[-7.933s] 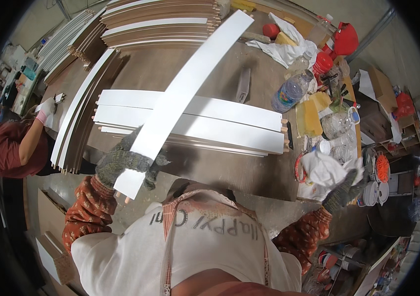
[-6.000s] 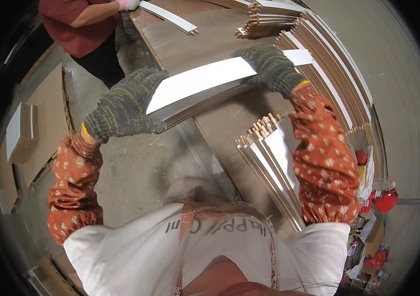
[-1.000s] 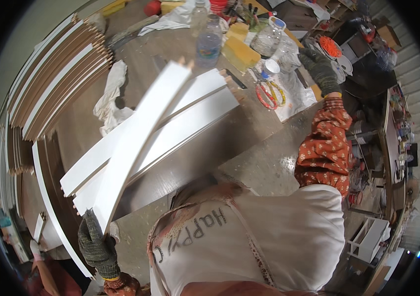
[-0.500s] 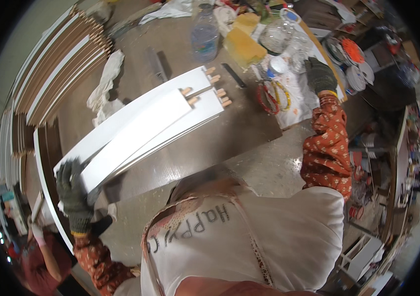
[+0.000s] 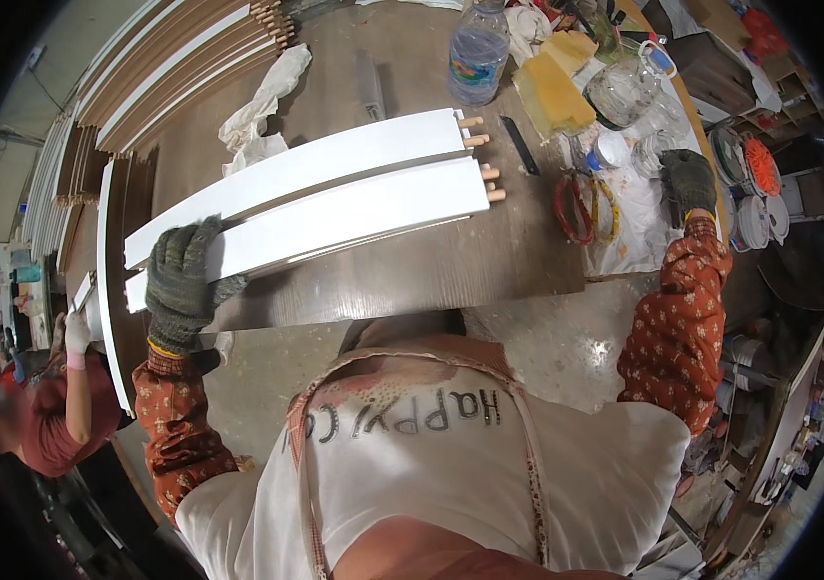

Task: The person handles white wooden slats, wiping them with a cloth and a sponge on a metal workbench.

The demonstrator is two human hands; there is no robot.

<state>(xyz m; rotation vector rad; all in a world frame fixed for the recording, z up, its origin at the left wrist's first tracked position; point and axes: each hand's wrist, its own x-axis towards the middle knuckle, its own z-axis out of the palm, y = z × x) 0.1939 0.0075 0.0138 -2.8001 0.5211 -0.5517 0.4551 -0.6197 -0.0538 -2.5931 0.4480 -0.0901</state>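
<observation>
Two white curved boards lie side by side on the brown tabletop, wooden dowels [image 5: 494,184] sticking out of their right ends. My left hand [image 5: 183,280], in a dark knitted glove, is wrapped over the left end of the near white board [image 5: 364,208], thumb along its near edge. The far white board [image 5: 335,155] lies just beyond it. At the right, my gloved right hand [image 5: 689,186] is down on a white plastic sheet [image 5: 625,237] by the table's edge, beside clear plastic containers. Its fingers are curled, and whatever is under them is hidden.
Stacked brown and white boards [image 5: 180,77] fill the far left. A crumpled white cloth [image 5: 262,111], a water bottle [image 5: 478,58], yellow sponge [image 5: 552,97], black strip [image 5: 519,145] and red and yellow rings [image 5: 588,208] lie around. A co-worker [image 5: 69,406] stands at the left.
A white board that lay slanted on the near one has swung into line with it under my left hand. My right hand stays among the plastic containers. The view has shifted.
</observation>
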